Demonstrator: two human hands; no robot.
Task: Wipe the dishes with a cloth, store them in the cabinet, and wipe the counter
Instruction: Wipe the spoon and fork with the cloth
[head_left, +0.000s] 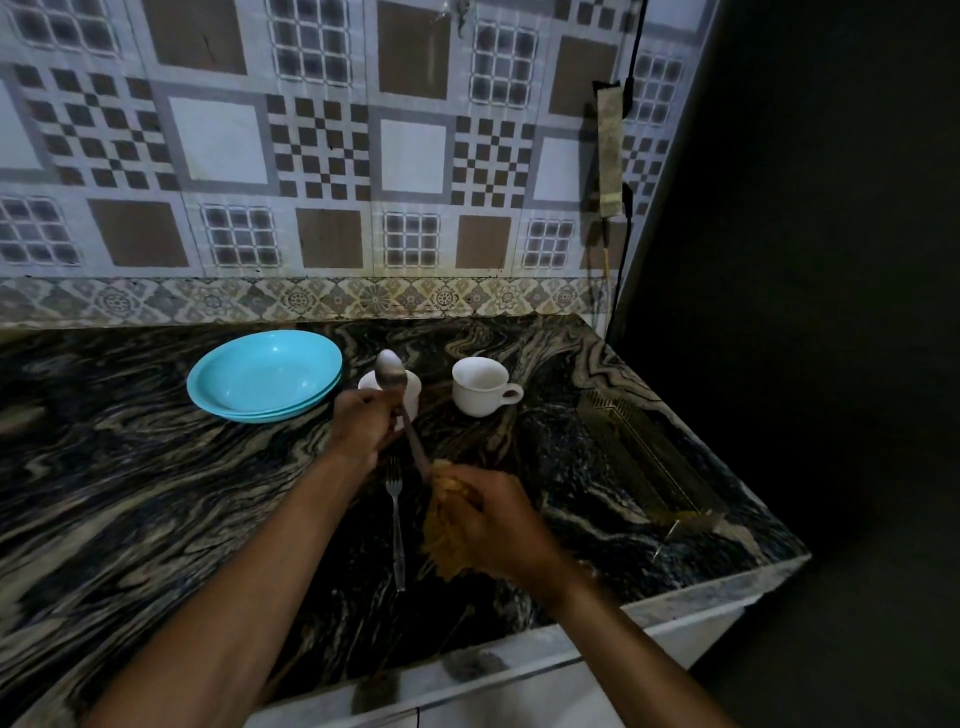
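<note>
My left hand (363, 426) grips a metal spoon (390, 371) near its neck, bowl pointing up and away. My right hand (493, 519) holds a yellow cloth (441, 525) wrapped round the lower end of the spoon's handle. A fork (397, 525) lies on the dark marbled counter (156, 493) below the hands. Two stacked turquoise plates (265, 376) sit at the back. A white cup (413, 397) stands partly hidden behind the spoon and my left hand. Another white cup (480, 387) with a handle stands to the right.
A patterned tiled wall (311, 156) backs the counter. A dark, gold-lined rectangular thing (644, 457) lies near the counter's right edge. A black cable (631, 156) and a hanging strip run down the wall's right end. Beyond the right edge is darkness.
</note>
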